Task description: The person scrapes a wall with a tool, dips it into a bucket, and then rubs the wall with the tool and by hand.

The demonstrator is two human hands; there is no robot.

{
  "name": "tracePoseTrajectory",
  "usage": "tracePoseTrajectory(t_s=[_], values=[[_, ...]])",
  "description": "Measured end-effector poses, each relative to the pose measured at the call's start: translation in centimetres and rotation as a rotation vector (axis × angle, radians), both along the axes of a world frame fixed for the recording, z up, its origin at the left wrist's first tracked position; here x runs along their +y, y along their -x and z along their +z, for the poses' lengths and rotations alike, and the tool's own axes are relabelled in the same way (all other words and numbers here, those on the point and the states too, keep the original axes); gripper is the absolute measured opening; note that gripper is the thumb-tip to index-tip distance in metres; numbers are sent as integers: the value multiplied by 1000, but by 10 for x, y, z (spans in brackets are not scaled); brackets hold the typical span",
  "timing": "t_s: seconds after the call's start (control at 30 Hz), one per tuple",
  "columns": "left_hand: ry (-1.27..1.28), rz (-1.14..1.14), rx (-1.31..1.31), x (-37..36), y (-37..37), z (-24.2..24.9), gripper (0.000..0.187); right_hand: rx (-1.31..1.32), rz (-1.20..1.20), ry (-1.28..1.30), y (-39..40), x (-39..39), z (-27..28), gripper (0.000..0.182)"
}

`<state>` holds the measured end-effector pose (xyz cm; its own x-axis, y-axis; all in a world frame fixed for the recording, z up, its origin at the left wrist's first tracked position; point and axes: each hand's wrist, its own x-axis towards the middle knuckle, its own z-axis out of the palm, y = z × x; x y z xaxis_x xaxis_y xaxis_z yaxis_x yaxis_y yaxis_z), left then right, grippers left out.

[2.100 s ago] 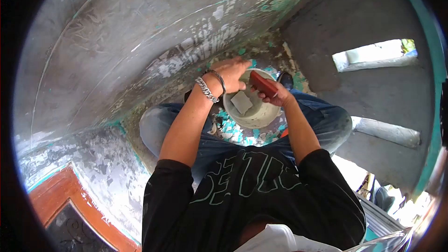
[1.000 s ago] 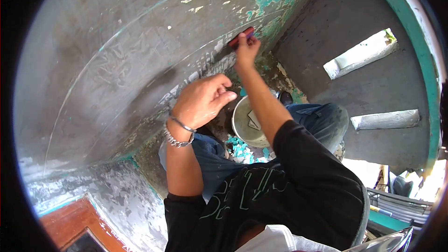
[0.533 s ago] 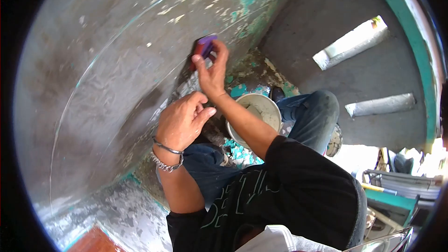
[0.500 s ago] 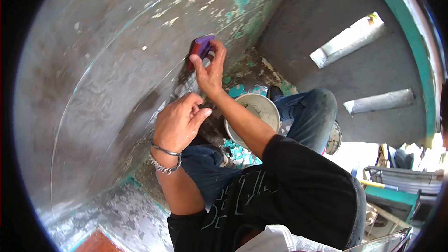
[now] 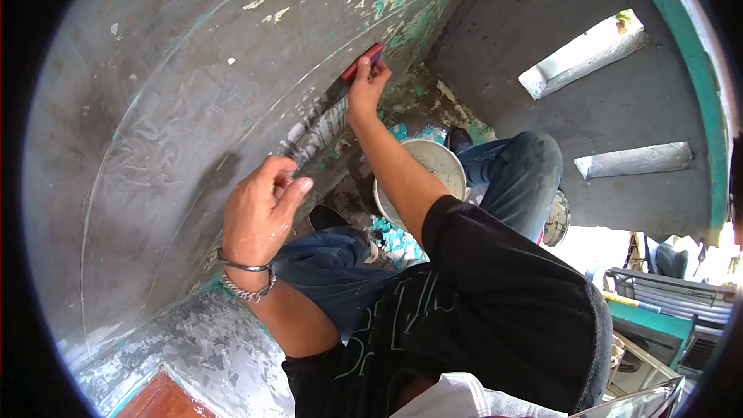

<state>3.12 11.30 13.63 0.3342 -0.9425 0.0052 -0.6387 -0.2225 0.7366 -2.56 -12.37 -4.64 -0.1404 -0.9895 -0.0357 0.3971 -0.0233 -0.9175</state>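
My right hand [image 5: 368, 93] grips a red-and-purple block-shaped tool [image 5: 362, 63] and presses it against the grey wall [image 5: 193, 108]. The tool's exact kind does not show, as my fingers cover part of it. Below it, a whitish smeared strip [image 5: 321, 133] runs along the lower wall. My left hand [image 5: 259, 213], with a bracelet at the wrist, hovers near the wall to the lower left. Its fingers are loosely curled, the thumb stands apart, and no object shows in it. A white bucket [image 5: 381, 200] of greyish material stands between my legs, partly behind my right forearm.
Turquoise paint flakes [image 5: 398, 241] litter the floor by the bucket. At right rises a dark curved wall [image 5: 495, 39] with two slot openings and a turquoise edge [image 5: 708, 93]. Behind my knee [image 5: 534, 162] sits another round container [image 5: 556, 220]. A reddish-brown surface [image 5: 166, 399] lies lower left.
My right hand has moved up and to the right along the wall with the tool, which now lies more tilted. My left hand has shifted left, away from my right forearm.
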Motion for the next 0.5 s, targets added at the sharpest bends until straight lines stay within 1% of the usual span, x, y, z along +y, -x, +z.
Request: tracePoseTrajectory(t_s=[0.07, 0.1, 0.13, 0.2, 0.23, 0.27, 0.33, 0.37, 0.4, 0.43, 0.47, 0.5], values=[[15, 32, 7, -1, -4, 3, 26, 159, -8, 161, -16, 25, -33, 48], [18, 35, 17, -3, -6, 5, 26, 124, 109, 167, -12, 63, -14, 53], [18, 36, 30, -4, -7, 6, 26, 187, 253, 54, -12, 82, -18, 64], [18, 37, 62, -3, -10, 10, 25, 206, 177, 39, -11, 59, -25, 68], [14, 36, 97, 1, -11, 10, 24, 223, 95, -63, -8, 35, -31, 63], [-9, 50, 99, 5, -13, 7, 24, -68, 159, -188, -1, 14, -37, 64], [67, 66, 20, 11, -22, 2, 20, -89, 185, -353, 0, 21, -28, 64], [33, 95, 32, 9, -25, 2, 16, -63, 219, -416, -14, 51, -29, 58], [28, 113, 27, 4, -26, 3, 16, -31, 250, -478, -26, 101, -11, 53], [40, 110, 45, -2, -26, 3, 16, -62, 382, -618, -37, 148, 2, 53], [51, 100, 60, -5, -25, 4, 15, -99, 509, -755, -46, 177, 11, 53], [115, 70, 144, -5, -26, 1, 15, -106, 515, -759, -53, 175, 2, 53]])
